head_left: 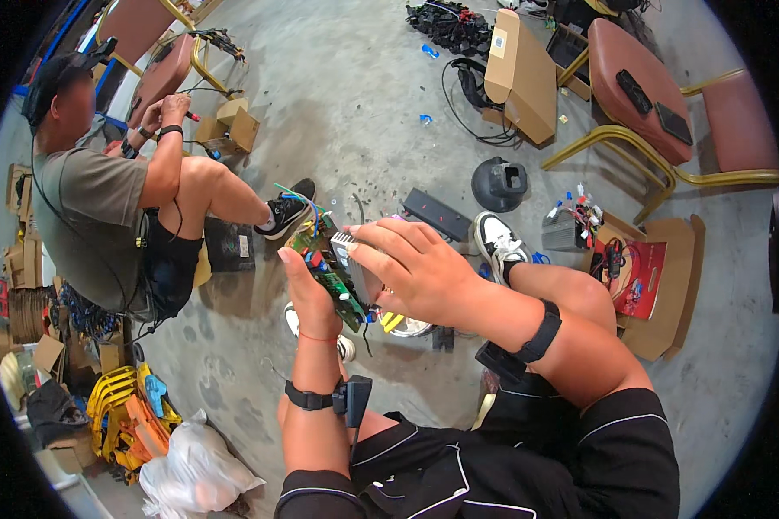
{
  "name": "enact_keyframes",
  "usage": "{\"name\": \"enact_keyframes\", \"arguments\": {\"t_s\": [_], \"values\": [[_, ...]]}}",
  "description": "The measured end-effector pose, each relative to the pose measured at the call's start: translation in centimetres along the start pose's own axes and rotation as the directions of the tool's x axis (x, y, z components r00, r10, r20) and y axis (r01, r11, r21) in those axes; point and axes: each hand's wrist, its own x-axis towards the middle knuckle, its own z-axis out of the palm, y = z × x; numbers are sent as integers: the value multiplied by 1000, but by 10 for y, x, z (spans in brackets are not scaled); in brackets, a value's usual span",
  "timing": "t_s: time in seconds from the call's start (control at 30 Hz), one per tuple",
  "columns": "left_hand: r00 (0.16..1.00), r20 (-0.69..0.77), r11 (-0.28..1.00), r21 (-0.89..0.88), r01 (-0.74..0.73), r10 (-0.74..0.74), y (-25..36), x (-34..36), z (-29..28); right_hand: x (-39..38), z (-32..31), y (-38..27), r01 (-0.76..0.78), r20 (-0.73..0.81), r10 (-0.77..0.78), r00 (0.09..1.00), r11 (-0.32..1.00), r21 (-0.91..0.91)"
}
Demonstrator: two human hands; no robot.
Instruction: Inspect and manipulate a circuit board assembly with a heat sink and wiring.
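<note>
My left hand [307, 290] grips a green circuit board [325, 272] from behind, holding it up in front of me. Coloured wires [301, 203] stick out of the board's top end. My right hand [411, 264] closes over a ribbed grey metal block [348, 255] mounted on the board's right side, fingers curled over its top. Both wrists wear black bands, and the left one also has a thin red string. My knees and black shorts fill the lower middle.
Another person [95, 208] sits at the left on the concrete floor, handling something small. Cardboard boxes [521, 73], maroon chairs with yellow frames [649, 95], a black dome-shaped cover [498, 183], a black bar [437, 214], a red package [640, 277], yellow plastic parts [117, 406] and a white bag [190, 471] lie around.
</note>
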Motion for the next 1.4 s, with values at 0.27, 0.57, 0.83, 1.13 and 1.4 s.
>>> {"name": "enact_keyframes", "arguments": {"t_s": [0.27,0.57,0.83,1.13,1.4], "values": [[979,193,992,95,-85,66,2,-3,-2,-1,0,-1,16,-17,-16,1000,1000,25],[972,228,996,57,-71,57,6,-2,3,-1,2,0,35,-50,-33,998,999,37],[991,105,988,140,67,-82,1,-4,5,-3,-3,7,-102,110,91,990,991,92],[917,174,925,-66,375,-359,-4,-5,20,-1,-12,24,-327,389,210,897,907,266],[853,66,849,-79,522,-518,-13,-2,15,-1,-9,51,-380,572,118,812,850,365]]}}
